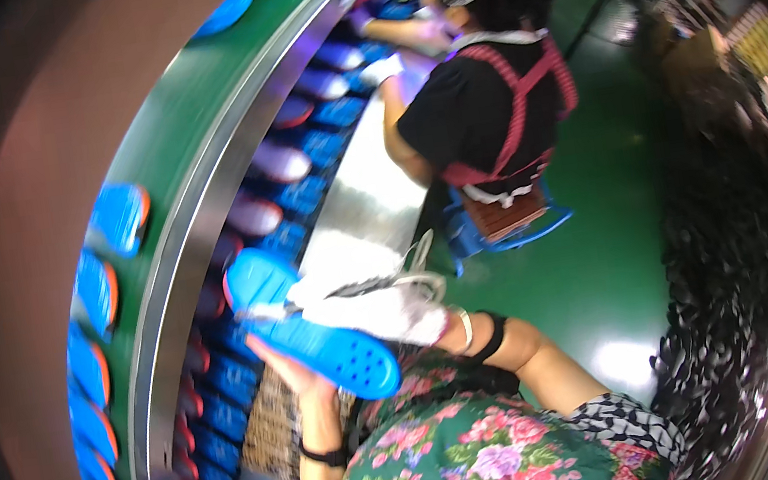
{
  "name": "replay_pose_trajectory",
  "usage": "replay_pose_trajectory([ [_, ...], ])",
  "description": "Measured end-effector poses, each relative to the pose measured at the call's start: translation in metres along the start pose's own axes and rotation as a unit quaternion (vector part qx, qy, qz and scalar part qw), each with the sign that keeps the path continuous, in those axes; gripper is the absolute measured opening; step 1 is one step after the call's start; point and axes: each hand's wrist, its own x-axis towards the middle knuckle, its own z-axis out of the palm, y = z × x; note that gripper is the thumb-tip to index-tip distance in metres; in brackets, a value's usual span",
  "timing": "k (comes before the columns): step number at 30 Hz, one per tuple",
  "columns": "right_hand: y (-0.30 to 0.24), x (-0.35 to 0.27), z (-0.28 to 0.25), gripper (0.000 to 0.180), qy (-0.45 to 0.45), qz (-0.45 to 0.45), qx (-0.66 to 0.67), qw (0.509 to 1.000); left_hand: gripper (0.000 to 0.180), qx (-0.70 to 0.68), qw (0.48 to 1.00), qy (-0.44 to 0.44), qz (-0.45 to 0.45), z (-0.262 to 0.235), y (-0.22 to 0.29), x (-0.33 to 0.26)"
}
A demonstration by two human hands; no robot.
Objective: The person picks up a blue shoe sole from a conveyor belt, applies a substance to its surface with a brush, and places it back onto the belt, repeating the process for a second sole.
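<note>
A blue shoe sole (325, 343) with small holes near its lower right end and an orange rim at its upper left lies across my bare left hand (292, 364). My left fingers support it from below and are mostly hidden behind it. My right hand (376, 310), in a white glove, is closed on a slim brush-like tool (363, 287) with a dark handle. Its pale tip touches or hovers just over the sole's middle; blur hides which. White cord loops stand out beside the glove.
Blue soles and pale shoe uppers (280, 160) line the conveyor on the left; more blue soles (118, 218) rest on its green upper belt (157, 144). A metal tabletop (365, 189) lies ahead. A co-worker (492, 97) sits on a blue stool (507, 234). Dark pieces (719, 320) are heaped at right.
</note>
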Motion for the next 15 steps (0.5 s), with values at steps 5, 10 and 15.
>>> replay_pose_trajectory([
  [5,-0.031,0.0,-0.002,0.021,0.01,-0.183,-0.203,0.962,0.083,0.039,0.995,0.09,0.013,0.037,-0.012,-0.011],
  [10,-0.033,0.011,0.005,0.018,0.006,-0.308,-0.299,0.903,0.088,0.042,0.996,0.072,0.03,0.042,-0.013,-0.026],
  [15,-0.039,0.01,0.008,0.029,-0.026,-0.371,-0.39,0.843,0.097,0.161,0.979,0.108,0.059,0.064,-0.03,-0.028],
])
